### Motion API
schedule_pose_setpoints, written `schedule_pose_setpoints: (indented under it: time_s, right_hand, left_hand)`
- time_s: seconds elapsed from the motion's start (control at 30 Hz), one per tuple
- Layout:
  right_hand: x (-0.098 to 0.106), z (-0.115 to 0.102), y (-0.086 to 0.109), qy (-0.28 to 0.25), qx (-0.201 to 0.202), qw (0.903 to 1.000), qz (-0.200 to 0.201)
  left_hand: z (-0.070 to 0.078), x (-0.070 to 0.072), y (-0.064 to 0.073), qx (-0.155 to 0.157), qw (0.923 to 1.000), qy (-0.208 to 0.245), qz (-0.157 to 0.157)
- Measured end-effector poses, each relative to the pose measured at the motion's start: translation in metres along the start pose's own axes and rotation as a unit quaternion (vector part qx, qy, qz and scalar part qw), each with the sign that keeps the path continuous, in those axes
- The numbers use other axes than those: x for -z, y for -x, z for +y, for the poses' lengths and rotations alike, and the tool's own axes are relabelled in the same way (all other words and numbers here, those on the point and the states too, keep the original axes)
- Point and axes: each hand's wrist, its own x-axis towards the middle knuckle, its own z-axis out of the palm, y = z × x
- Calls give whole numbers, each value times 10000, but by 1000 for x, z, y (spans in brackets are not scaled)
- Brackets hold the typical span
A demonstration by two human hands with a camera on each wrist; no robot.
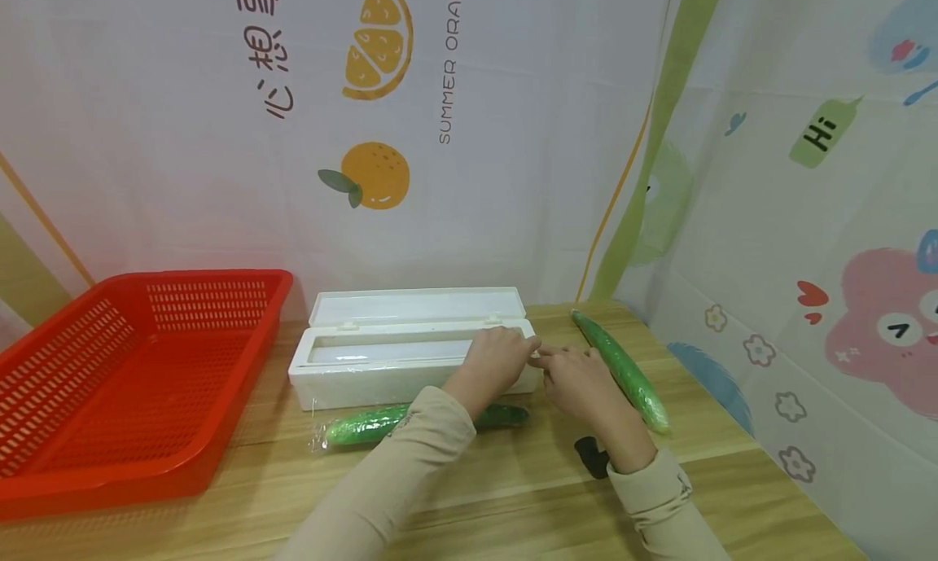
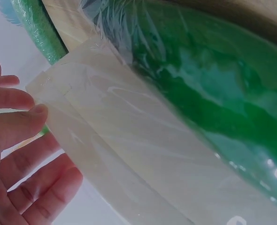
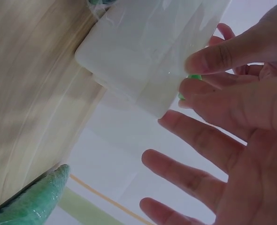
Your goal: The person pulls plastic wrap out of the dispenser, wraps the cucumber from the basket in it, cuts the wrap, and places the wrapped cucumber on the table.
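Note:
A white cling film dispenser box [image 1: 366,388] stands on the table with its lid tipped back. A film-wrapped cucumber [image 1: 366,425] lies along its front, partly behind my left forearm. At the box's right top corner my left hand [image 1: 498,361] has its thumb on the edge, the other fingers loosely bent behind. My right hand [image 1: 579,382] meets it there, thumb and index tips together, other fingers spread. A small bright green piece [image 3: 193,76] shows between the fingertips; whether either hand pinches it I cannot tell.
A red plastic basket [image 1: 183,365] stands on the left of the table. Another wrapped cucumber [image 1: 623,365] lies slanted on the right, beside my right hand. Printed cloth walls [image 1: 528,178] rise behind the table and along its right side.

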Motion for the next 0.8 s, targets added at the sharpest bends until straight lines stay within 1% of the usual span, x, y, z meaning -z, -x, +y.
schedule_pose_setpoints:
  time_s: [0.27, 0.37, 0.6, 0.8]
  right_hand:
    - [0, -7, 2, 420, 104, 9989, 200]
    - [0, -10, 2, 537, 46, 9984, 192]
    - [0, -17, 1, 785, -24, 9969, 105]
    - [0, -21, 0, 981, 29, 9952, 22]
  left_hand:
    - [1, 1, 0, 65, 9999, 59, 71]
    - [1, 1, 0, 106, 9999, 101, 48]
    - [1, 0, -2, 142, 9997, 148, -123]
    - [-1, 0, -1, 170, 9996, 221, -46]
